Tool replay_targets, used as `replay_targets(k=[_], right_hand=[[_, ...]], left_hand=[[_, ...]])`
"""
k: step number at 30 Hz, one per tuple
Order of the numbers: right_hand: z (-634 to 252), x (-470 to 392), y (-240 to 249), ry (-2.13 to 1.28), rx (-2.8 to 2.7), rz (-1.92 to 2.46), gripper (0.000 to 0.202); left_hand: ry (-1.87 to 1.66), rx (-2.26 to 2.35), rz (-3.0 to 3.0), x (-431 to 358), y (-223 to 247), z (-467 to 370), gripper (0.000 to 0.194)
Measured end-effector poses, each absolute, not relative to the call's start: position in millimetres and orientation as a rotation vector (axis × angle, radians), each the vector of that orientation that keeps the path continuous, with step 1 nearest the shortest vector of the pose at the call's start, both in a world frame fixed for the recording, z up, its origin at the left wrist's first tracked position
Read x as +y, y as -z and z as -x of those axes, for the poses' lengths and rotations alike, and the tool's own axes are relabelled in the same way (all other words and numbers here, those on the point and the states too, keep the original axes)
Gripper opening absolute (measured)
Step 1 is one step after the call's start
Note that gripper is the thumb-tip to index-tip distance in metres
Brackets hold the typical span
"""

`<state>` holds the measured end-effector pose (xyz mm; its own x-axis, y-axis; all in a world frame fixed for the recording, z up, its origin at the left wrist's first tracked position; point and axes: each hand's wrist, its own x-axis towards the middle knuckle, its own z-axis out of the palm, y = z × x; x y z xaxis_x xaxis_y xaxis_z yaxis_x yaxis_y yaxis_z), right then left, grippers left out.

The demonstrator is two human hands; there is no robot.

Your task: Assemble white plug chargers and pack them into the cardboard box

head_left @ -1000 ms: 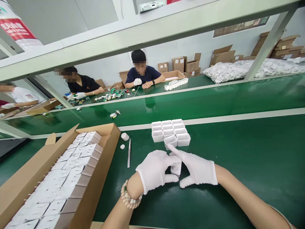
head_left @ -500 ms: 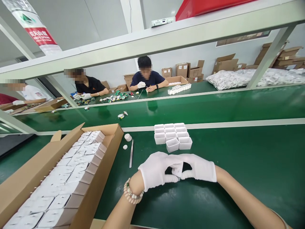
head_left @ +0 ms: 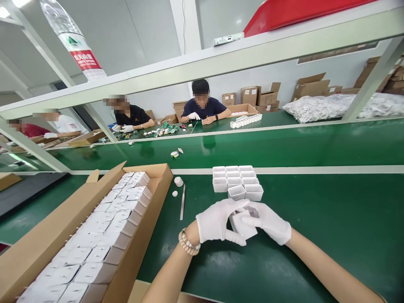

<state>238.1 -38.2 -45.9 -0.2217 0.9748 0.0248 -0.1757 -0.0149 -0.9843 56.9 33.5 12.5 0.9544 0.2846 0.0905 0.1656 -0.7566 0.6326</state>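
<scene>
Turned since earlier, your white case (head_left: 244, 229) is held by your left hand (head_left: 219, 221) and right hand (head_left: 270, 221), both half-curled; white cups (head_left: 235, 183) stand at twelve o'clock.

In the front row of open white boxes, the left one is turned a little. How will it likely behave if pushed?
The turned box likely keeps its shape: its thin walls stand straight. It is probably light for its size, since it looks hollow. With flat sides, it may slide rather than roll, perhaps bumping the boxes behind it.
</scene>
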Motion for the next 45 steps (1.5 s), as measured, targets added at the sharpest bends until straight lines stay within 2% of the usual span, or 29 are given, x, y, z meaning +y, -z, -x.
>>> replay_targets(k=[3,6,10,15,20,28,37,45], right_hand=[[-227,-43,44,-1.505,-1.035,0.956,0.04],[-222,-46,39,-1.473,-0.977,1.045,0.039],[-229,-50,24,-1.213,-1.258,1.259,0.045],[-233,-54,18,-1.209,-1.569,1.226,0.047],[-225,-54,19,-1.274,-1.365,1.162,0.051],[-225,-54,18,-1.111,-1.209,1.275,0.06],[-218,-55,19,-1.1,-1.145,1.316,0.055],[-212,-63,13,-1.124,-1.243,1.271,0.052]], left_hand=[[-0.256,0.36,-2.528,30,-7,-59,0.104],[-0.381,0.39,-2.534,28,-4,-60,0.093],[-0.552,0.495,-2.235,25,-7,-59,0.087],[-0.514,0.584,-1.915,19,-14,-60,0.079],[-0.553,0.58,-1.806,15,-10,-65,0.074],[-0.859,0.677,-1.834,22,2,-64,0.066],[-0.571,0.67,-2.075,20,4,-62,0.076],[-0.732,0.568,-2.009,15,6,-62,0.067]])
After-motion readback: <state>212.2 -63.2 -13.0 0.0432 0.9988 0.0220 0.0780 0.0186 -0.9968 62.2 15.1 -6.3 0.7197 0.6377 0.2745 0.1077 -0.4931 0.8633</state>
